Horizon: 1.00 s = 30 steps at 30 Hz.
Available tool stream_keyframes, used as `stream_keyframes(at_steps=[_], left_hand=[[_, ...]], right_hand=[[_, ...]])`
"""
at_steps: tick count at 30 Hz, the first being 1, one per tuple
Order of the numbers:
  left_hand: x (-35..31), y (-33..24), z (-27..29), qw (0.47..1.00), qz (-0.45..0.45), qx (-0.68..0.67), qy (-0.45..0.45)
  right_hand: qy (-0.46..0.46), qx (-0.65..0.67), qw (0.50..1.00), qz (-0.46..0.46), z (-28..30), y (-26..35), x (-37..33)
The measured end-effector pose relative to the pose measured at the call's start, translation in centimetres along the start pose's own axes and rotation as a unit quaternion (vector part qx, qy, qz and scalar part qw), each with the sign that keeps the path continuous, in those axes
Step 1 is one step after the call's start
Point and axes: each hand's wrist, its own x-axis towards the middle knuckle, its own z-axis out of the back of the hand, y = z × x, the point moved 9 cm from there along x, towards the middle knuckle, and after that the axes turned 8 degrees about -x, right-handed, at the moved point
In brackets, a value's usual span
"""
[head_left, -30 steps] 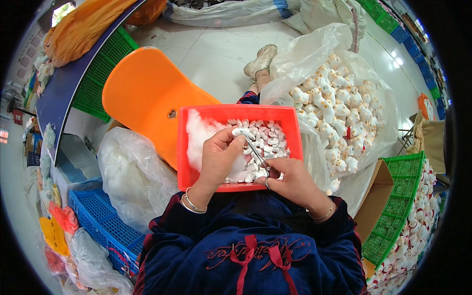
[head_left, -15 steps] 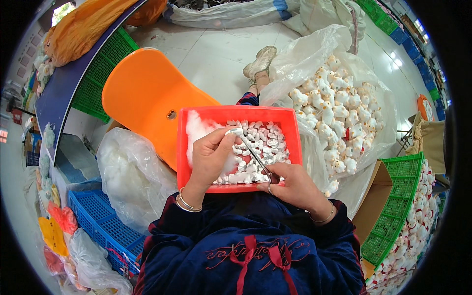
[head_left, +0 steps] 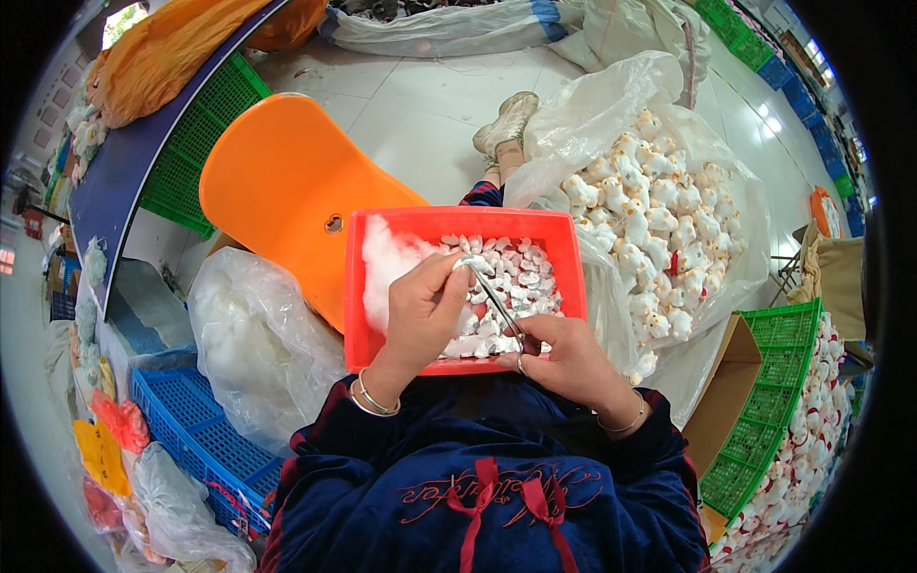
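My left hand (head_left: 420,310) is closed, thumb and finger pinching a small white fabric piece (head_left: 470,262) above the red tray (head_left: 355,286). My right hand (head_left: 565,355) grips slim metal forceps (head_left: 499,306), which slant up and left so that their tip meets the white piece. Whether the tip is inside the piece is hidden by its small size. Below both hands, the tray holds many small white pieces (head_left: 523,277) and, on its left side, a fluffy heap of white stuffing (head_left: 387,263).
An orange chair seat (head_left: 277,191) lies beyond the tray at left. A clear bag of stuffing (head_left: 253,334) and a blue crate (head_left: 196,420) are on my left. To the right sit an open bag of small white plush toys (head_left: 659,220), a cardboard box (head_left: 721,401) and green crates (head_left: 774,401).
My left hand has shifted slightly right and down with the white piece. The forceps tip stays at the piece, and my right hand has barely moved.
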Motion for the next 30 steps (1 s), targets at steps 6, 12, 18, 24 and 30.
stream_keyframes(at_steps=[6,12,18,24,30], left_hand=[[-0.2,-0.7,-0.2,0.998,-0.059,0.031,-0.020],[0.5,0.8,0.1,0.994,0.014,-0.106,-0.029],[0.8,2.8,2.2,0.985,0.149,-0.089,-0.008],[1.9,4.3,5.5,0.979,0.141,0.144,0.032],[1.3,6.2,5.9,0.978,0.200,0.049,0.027]], right_hand=[[-0.015,0.009,1.000,0.018,-0.6,0.3,0.3],[-0.002,-0.015,1.000,-0.009,0.1,-0.2,0.4],[-0.013,-0.090,0.996,-0.023,2.9,-3.1,-0.2],[-0.012,-0.323,0.945,-0.055,7.3,-4.6,0.4],[0.033,-0.426,0.904,-0.024,6.3,-5.7,2.8]])
